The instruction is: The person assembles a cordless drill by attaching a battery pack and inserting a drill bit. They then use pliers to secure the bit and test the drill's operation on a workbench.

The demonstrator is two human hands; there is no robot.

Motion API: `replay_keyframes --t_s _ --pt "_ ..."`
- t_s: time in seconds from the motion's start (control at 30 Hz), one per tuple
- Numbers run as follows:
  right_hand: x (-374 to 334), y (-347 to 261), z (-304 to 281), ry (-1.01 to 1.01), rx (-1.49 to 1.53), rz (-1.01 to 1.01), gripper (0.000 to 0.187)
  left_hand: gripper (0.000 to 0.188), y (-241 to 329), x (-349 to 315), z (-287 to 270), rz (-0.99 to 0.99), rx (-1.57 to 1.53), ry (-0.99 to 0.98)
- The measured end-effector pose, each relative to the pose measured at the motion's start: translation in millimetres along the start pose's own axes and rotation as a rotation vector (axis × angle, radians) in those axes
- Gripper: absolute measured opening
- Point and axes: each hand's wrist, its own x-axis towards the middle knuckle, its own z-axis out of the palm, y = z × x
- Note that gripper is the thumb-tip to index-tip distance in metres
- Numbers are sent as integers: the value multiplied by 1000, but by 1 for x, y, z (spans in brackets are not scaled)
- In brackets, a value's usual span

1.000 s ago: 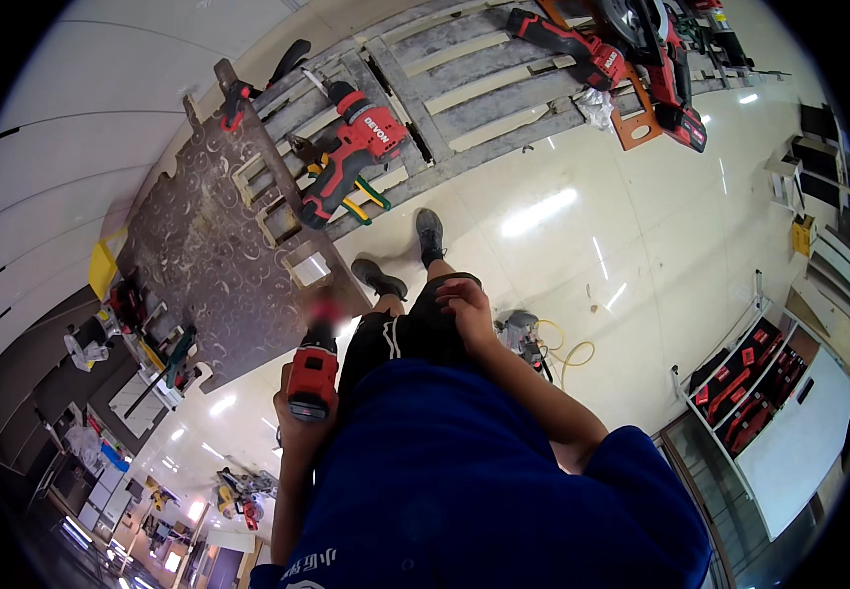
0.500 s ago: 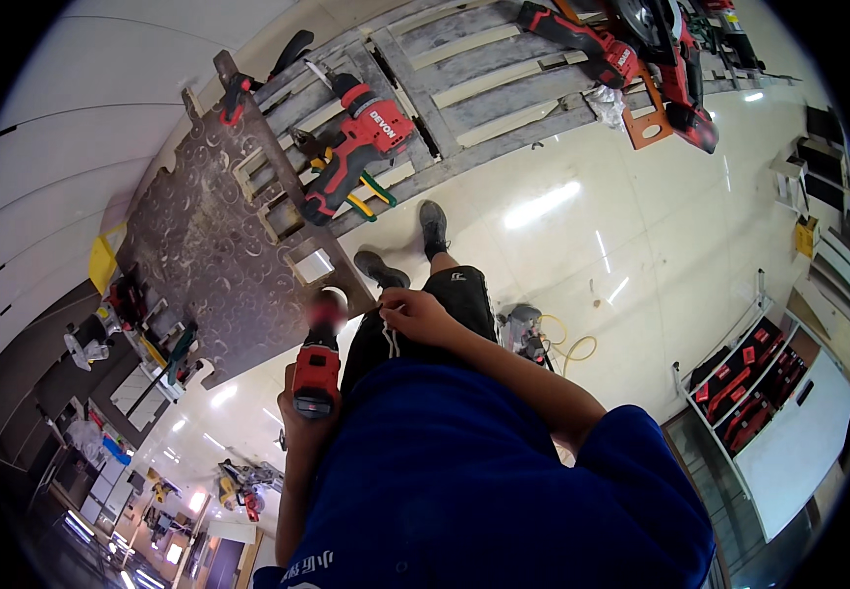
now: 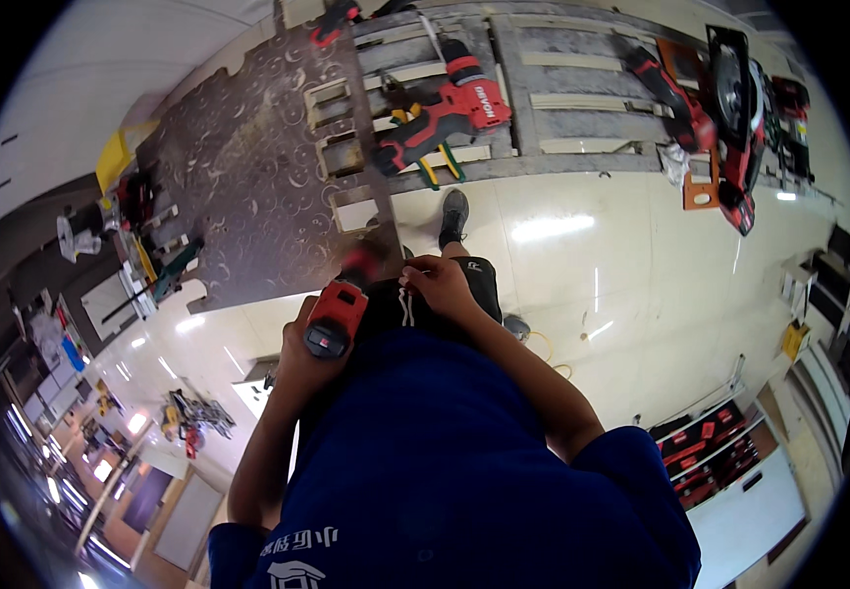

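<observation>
A red and black power drill (image 3: 337, 316) is gripped in my left hand (image 3: 299, 351), in front of my waist. Its rear and black battery end face up toward me, and its front end is blurred and points at the board. To the right of the drill, my right hand (image 3: 442, 289) is closed, with thumb and fingertips pinched together. Whatever small thing it pinches, if any, cannot be made out. White drawstrings (image 3: 406, 306) of my black shorts hang just below those fingertips.
Beyond my hands lies a brown patterned board (image 3: 239, 167) with cutouts. On the grey slatted bench, a larger red drill (image 3: 469, 106) lies over green-and-yellow-handled pliers (image 3: 442, 169). Farther right are a red cordless tool (image 3: 675, 98) and a circular saw (image 3: 729, 88). A rack (image 3: 739, 501) stands lower right.
The view has shifted, so the bench and its tools appear farther right and higher. My left hand has brought the drill up closer to my right hand, which stays pinched.
</observation>
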Motion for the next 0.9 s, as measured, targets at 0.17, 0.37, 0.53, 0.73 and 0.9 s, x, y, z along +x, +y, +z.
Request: replay_keyframes --t_s 0.17,0.37,0.53,0.73,0.9 --pt "-1 -12 0 19 -122 -19 25 43 -6 -2 -1 77 -34 16" --pt "-6 -22 1 2 -173 -26 24 42 -6 -3 0 89 -35 15" --pt "-8 -27 3 14 -178 -12 24 40 -6 -2 0 116 -44 8" --pt "-8 -28 4 34 -173 -17 23 40 -4 -2 2 65 -5 3" --pt "-6 -20 1 34 -180 -49 22 39 0 -1 1 77 -13 3"
